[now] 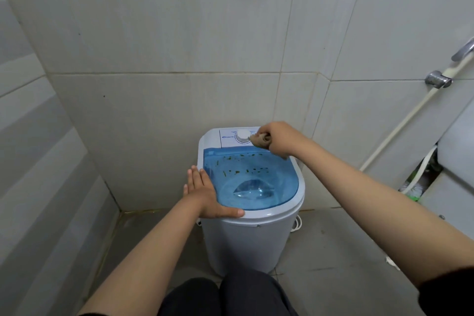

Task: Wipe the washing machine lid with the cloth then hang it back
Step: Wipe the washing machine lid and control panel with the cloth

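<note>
From my head camera, my right hand (pixel 275 139) has its fingers curled tight around the bunched brown cloth (pixel 260 140), held at the far right corner of the washing machine, just beside the white dial (pixel 243 135). The blue lid (pixel 252 182) lies toward me and to the left of that hand, its green specks (pixel 242 164) in rows running left to right. My left hand (pixel 205 194) lies flat and empty, fingers spread, on the machine's near left rim (pixel 272 211), touching the lid's edge. I judge the right hand makes the wipe.
</note>
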`<state>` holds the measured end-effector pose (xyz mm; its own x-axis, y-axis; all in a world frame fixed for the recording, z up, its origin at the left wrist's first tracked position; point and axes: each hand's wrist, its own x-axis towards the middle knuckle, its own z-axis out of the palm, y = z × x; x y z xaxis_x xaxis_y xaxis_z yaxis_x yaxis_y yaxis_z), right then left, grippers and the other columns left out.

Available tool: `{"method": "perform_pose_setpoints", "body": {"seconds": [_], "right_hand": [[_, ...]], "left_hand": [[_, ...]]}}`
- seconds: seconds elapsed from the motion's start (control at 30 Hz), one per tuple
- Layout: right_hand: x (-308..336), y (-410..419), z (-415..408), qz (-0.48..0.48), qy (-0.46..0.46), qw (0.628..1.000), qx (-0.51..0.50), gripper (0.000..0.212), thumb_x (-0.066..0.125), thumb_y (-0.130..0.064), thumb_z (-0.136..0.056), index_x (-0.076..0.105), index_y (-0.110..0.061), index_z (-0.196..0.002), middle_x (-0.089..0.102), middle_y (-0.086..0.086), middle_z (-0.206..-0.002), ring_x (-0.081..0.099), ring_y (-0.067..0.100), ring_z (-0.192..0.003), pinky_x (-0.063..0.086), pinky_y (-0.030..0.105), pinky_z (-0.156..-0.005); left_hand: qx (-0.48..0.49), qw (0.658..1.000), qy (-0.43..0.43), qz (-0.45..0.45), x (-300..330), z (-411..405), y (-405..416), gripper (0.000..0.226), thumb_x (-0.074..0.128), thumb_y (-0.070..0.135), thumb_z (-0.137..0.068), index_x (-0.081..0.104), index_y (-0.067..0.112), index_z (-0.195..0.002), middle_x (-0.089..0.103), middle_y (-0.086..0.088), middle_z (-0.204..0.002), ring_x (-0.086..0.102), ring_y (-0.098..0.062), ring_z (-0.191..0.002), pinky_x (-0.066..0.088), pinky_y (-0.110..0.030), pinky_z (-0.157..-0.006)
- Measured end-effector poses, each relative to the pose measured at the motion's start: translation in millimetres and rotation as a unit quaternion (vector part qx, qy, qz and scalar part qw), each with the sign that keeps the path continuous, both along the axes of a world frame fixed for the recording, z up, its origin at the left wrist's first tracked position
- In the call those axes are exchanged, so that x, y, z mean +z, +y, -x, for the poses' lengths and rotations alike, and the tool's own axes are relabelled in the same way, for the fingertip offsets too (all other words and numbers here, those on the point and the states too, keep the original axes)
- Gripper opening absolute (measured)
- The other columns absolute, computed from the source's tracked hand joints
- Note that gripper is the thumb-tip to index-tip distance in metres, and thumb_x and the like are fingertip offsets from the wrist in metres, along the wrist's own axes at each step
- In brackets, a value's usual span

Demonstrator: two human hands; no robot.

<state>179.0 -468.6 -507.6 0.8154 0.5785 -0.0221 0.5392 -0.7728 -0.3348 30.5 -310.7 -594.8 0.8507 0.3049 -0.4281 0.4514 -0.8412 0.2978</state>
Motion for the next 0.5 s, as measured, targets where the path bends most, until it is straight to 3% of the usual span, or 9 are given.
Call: {"method": "perform_pose_setpoints", "body": {"seconds": [0.1,0.2,0.33,0.5], "right_hand": [[-14.0,22.4,-13.9,0.049,-0.071,0.996,0.028,0.039,0.045,0.007,-0.077,0.065,-0.013,-0.104,0.061,0.01,-0.098,0.059,0.031,-0.091,0.043,0.033,-0.065],[-36.7,28.8,-19.7,0.083,-0.072,0.993,0.04,0.039,0.043,0.007,-0.079,0.063,-0.014,-0.105,0.054,0.008,-0.095,0.057,0.03,-0.093,0.04,0.035,-0.068],[-61.4,21.8,-19.0,0.066,-0.11,0.991,0.037,0.052,0.046,0.007,-0.081,0.053,-0.017,-0.127,0.055,0.013,-0.111,0.056,0.036,-0.1,0.045,0.041,-0.072],[-65.3,10.0,-7.4,0.058,-0.11,0.991,0.055,0.055,0.047,0.006,-0.079,0.053,-0.019,-0.128,0.057,0.013,-0.112,0.056,0.036,-0.102,0.049,0.044,-0.079]], "left_hand": [[0.001,1.0,0.006,0.0,-0.9,-0.9,1.1,0.164,0.062,0.088,-0.036,-0.033,0.002,-0.139,-0.041,-0.017,-0.147,-0.038,-0.029,-0.136,-0.009,-0.046,-0.115],[0.001,1.0,0.009,0.0,-1.6,-0.7,1.2,0.163,0.062,0.088,-0.037,-0.033,0.003,-0.139,-0.042,-0.017,-0.147,-0.039,-0.029,-0.135,-0.01,-0.046,-0.115],[0.005,1.0,0.018,-0.005,0.3,-1.7,0.6,0.163,0.063,0.087,-0.037,-0.033,0.003,-0.139,-0.042,-0.016,-0.147,-0.039,-0.028,-0.135,-0.009,-0.045,-0.116],[0.005,1.0,0.019,-0.003,-0.5,-1.2,0.4,0.164,0.063,0.087,-0.036,-0.033,0.003,-0.138,-0.042,-0.016,-0.147,-0.039,-0.028,-0.135,-0.009,-0.046,-0.116]]}}
